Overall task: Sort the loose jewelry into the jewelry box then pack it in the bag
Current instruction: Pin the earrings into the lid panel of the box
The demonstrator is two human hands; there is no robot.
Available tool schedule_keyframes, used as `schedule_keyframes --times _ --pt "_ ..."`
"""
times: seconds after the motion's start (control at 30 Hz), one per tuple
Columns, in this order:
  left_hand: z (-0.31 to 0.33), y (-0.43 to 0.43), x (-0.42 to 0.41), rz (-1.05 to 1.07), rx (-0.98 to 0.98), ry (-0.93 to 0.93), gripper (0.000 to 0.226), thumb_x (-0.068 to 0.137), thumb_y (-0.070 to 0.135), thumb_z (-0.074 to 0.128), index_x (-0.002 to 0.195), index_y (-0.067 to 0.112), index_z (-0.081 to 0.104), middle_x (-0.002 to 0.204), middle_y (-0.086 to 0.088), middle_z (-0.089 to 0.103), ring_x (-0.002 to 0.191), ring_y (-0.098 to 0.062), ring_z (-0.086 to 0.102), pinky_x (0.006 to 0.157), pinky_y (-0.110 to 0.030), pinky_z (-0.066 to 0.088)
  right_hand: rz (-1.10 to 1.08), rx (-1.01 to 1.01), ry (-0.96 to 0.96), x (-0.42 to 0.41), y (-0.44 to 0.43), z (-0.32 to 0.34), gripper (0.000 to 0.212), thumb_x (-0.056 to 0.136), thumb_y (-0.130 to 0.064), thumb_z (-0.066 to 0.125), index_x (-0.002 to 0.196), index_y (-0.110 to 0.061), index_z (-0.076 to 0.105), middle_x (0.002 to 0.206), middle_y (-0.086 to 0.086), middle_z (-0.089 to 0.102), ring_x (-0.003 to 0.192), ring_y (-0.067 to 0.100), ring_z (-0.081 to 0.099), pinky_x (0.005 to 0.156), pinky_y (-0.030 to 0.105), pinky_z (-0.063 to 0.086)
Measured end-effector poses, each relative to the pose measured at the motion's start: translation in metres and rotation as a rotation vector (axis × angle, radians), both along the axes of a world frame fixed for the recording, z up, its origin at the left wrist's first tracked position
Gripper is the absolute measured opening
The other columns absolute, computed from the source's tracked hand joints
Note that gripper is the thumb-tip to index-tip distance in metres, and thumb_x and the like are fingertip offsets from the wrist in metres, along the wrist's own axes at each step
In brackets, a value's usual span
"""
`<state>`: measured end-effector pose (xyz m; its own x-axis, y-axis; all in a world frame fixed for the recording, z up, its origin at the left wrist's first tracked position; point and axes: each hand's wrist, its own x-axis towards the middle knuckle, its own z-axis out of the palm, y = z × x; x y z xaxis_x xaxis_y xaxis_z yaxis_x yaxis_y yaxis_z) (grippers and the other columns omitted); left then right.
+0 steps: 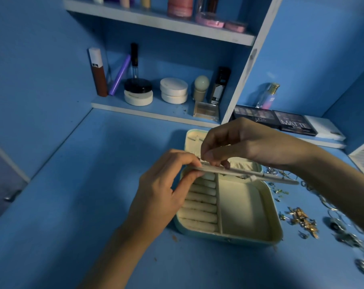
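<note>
Head view: jewelry box [208,233] sits open at centre frame on the blue desk [72,205], teal shell, cream lining. Ring rolls fill its left compartment, a plain tray is on the right, and the lid [192,138] stands up at the back.

A flat cream panel [260,176] lies across the box's back edge, running left to right, with its right end sticking out past the box.

Left hand [164,190], centre-left: thumb and fingers clamped on the panel's left end.

Right hand [239,142], above the box: thumb and forefinger pinched together on the panel's top edge, just beside the left hand's fingertips. Anything small between them is too fine to make out.

Loose jewelry is on the desk at right of frame, outside the box: gold pieces [302,220] near the box's right wall, silver rings [344,226] further right toward the edge, partly under the right forearm.

Upper frame: shelves with round compacts [173,90], a perfume bottle [268,97] and makeup palettes [289,122].
</note>
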<state>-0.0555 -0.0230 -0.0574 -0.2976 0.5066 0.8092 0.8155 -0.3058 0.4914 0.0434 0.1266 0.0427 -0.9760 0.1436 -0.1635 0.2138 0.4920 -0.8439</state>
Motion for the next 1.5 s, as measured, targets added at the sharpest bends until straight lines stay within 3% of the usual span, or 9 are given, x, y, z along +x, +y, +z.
schedule_keyframes --times 0.17,0.6,0.87,1.0,1.17,1.5 --pt "0.000 0.000 0.000 -0.011 -0.001 -0.007 0.012 0.087 0.014 0.064 0.095 0.013 0.055 0.088 -0.004 0.065 0.088 -0.012 0.065 0.075 -0.027 0.054 0.014 0.033 0.007 0.001 0.000 0.002 0.004 0.082 -0.009 0.067 0.081 -0.007 0.071 0.077 0.020 0.064 0.063 0.014 0.055 0.061 0.022 0.047" --pt "0.001 0.000 -0.001 -0.006 -0.008 0.011 0.013 0.087 0.014 0.064 0.095 0.013 0.055 0.089 -0.004 0.064 0.088 -0.010 0.063 0.078 -0.019 0.052 0.014 0.088 -0.010 0.002 0.000 0.005 0.007 0.084 -0.003 0.065 0.083 -0.005 0.071 0.073 0.013 0.066 0.061 0.013 0.056 0.061 0.021 0.047" --pt "0.001 0.000 0.000 0.006 0.000 0.003 0.011 0.087 0.013 0.064 0.093 0.013 0.055 0.086 -0.003 0.064 0.085 -0.010 0.063 0.076 -0.021 0.051 0.058 0.173 -0.029 0.001 -0.004 0.008 0.006 0.083 -0.012 0.068 0.084 -0.009 0.073 0.072 0.004 0.067 0.062 0.009 0.056 0.061 0.018 0.046" --pt "0.001 0.000 0.000 0.006 -0.001 0.002 0.012 0.087 0.013 0.064 0.094 0.014 0.055 0.087 -0.003 0.064 0.085 -0.009 0.061 0.075 -0.023 0.052 0.090 0.167 -0.049 -0.001 -0.005 0.013 0.007 0.084 -0.005 0.066 0.085 -0.011 0.070 0.069 0.002 0.065 0.061 0.010 0.057 0.060 0.017 0.045" --pt "0.001 0.000 0.000 -0.001 -0.006 0.006 0.012 0.086 0.013 0.064 0.094 0.014 0.055 0.087 -0.003 0.063 0.087 -0.007 0.061 0.076 -0.023 0.052 0.128 0.183 -0.066 -0.006 -0.004 0.014 0.015 0.083 0.001 0.063 0.080 -0.014 0.066 0.070 0.007 0.064 0.061 0.012 0.058 0.061 0.022 0.048" --pt "0.001 0.000 0.000 0.027 -0.023 -0.004 0.014 0.085 0.015 0.064 0.094 0.015 0.053 0.085 -0.003 0.064 0.082 -0.010 0.061 0.071 -0.024 0.051 0.177 0.223 -0.141 -0.013 -0.006 0.017 0.007 0.082 -0.008 0.064 0.078 -0.012 0.068 0.071 0.009 0.064 0.061 0.012 0.056 0.060 0.022 0.047"
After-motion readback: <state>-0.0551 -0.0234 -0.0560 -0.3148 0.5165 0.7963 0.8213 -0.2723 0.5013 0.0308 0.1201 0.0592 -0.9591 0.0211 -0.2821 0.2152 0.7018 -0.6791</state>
